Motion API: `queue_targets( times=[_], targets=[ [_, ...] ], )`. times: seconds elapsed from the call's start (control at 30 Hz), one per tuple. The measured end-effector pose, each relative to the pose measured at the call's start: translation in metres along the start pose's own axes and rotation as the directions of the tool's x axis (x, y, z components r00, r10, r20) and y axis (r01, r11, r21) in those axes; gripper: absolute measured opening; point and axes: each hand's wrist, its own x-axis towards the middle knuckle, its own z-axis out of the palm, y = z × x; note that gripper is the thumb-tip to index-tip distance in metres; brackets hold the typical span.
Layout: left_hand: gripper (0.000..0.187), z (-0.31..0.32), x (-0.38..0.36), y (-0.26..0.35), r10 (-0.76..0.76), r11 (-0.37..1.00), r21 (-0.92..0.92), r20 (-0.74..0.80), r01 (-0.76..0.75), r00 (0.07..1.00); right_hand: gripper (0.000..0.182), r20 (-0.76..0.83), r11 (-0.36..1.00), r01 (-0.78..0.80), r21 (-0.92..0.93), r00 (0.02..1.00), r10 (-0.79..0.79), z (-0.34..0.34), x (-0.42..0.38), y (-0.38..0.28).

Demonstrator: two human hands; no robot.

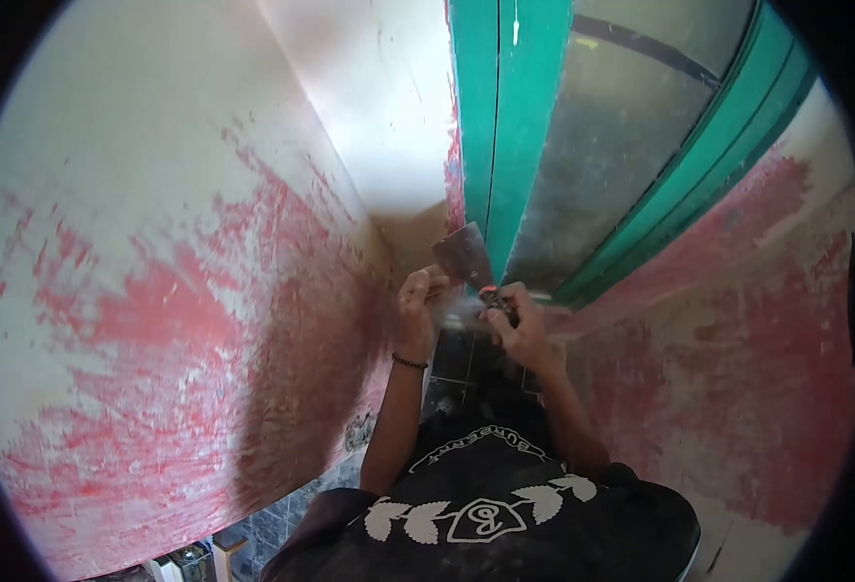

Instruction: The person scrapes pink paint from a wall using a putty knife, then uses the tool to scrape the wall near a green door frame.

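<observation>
My right hand [517, 320] is wrapped round the dark handle of a scraper [463, 254], near the foot of the green frame. The scraper's wide, dull metal blade points up and to the left, and a red-orange spot shows where blade and handle meet. Just left of the blade is my left hand [421, 291], its fingers bent near the blade's lower edge; whether they touch it or hold anything is too unclear to tell. A dark beaded bracelet [409, 361] circles my left wrist.
Patchy red and white wall [165, 310] rises on the left, with more reddish wall [718, 388] on the right. Ahead stands a green frame [519, 87] beside a greyish pane [621, 126]. Dark floor tiles [453, 357] lie below my hands. Several objects [190, 563] sit at the bottom left.
</observation>
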Motion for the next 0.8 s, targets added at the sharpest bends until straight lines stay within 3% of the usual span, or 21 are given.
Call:
queue_targets(
  times=[0.03, 0.13, 0.27, 0.47, 0.67, 0.8],
  targets=[
    [0.033, 0.02, 0.009, 0.005, 0.029, 0.999, -0.031, 0.042, -0.027, 0.999, 0.022, 0.082, 0.998, 0.061, -0.022, 0.995, -0.059, 0.003, 0.011, 0.005],
    [0.034, 0.037, 0.044, -0.007, 0.071, 0.993, -0.104, 0.241, -0.047, 0.968, 0.017, 0.098, 0.984, 0.123, 0.13, 0.986, -0.137, 0.013, 0.036, -0.002],
    [0.04, 0.082, 0.064, 0.031, 0.056, 0.988, -0.152, 0.291, -0.012, 0.955, 0.028, 0.233, 0.933, 0.015, 0.359, 0.967, -0.105, 0.01, 0.065, -0.04],
    [0.041, 0.111, 0.078, 0.063, 0.162, 0.982, -0.139, 0.298, -0.125, 0.941, 0.037, 0.368, 0.908, 0.024, 0.419, 0.909, -0.194, 0.009, 0.097, -0.061],
    [0.042, 0.109, 0.074, 0.08, 0.109, 0.989, -0.126, 0.325, -0.071, 0.939, 0.051, 0.269, 0.892, -0.085, 0.444, 0.962, -0.042, 0.038, 0.081, -0.08],
    [0.04, 0.107, 0.078, 0.091, 0.098, 0.988, -0.147, 0.365, -0.047, 0.926, 0.054, 0.239, 0.82, -0.141, 0.555, 0.971, 0.005, 0.058, 0.073, -0.083]
  ],
)
